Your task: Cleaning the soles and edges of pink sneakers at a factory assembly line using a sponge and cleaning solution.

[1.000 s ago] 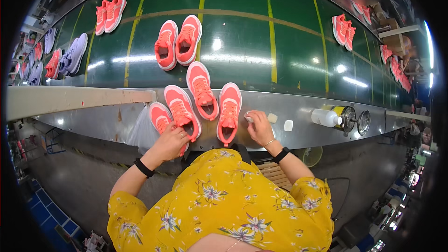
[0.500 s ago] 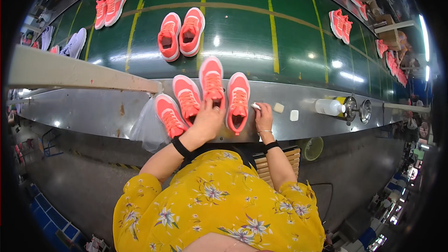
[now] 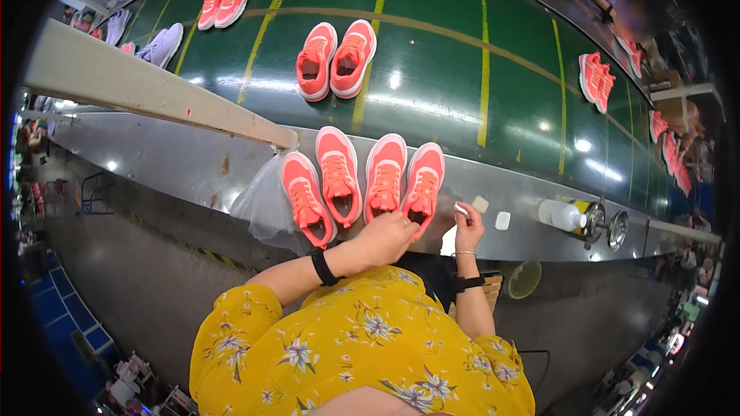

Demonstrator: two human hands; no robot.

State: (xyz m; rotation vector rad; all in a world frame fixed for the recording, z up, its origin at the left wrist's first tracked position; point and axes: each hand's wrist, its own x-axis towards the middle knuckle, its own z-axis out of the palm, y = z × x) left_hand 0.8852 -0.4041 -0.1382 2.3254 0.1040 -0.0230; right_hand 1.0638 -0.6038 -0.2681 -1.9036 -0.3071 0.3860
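Four coral sneakers with white soles stand in a row on the metal ledge, toes pointing away: a far-left sneaker [image 3: 306, 199], a second sneaker [image 3: 338, 173], a third sneaker [image 3: 385, 173] and a rightmost sneaker [image 3: 425, 185]. My left hand [image 3: 385, 237] covers the third one's heel, its fingers closed at the collar of the rightmost one. Beside that shoe, my right hand [image 3: 469, 229] pinches a small white pad [image 3: 461, 209] between thumb and fingers, just above the ledge.
Two pale square pads [image 3: 481, 204] [image 3: 502, 220] lie right of my hand, then a white bottle [image 3: 561, 215] and a metal can [image 3: 593, 221]. A beige bar [image 3: 162, 96] crosses at left above a clear plastic bag [image 3: 270, 204]. More sneakers [image 3: 335, 60] sit on the green conveyor [image 3: 439, 85].
The third sneaker, held farther forward before, now stands in line with the others. My left hand has left it for the rightmost sneaker's collar. My right hand still pinches the white pad.
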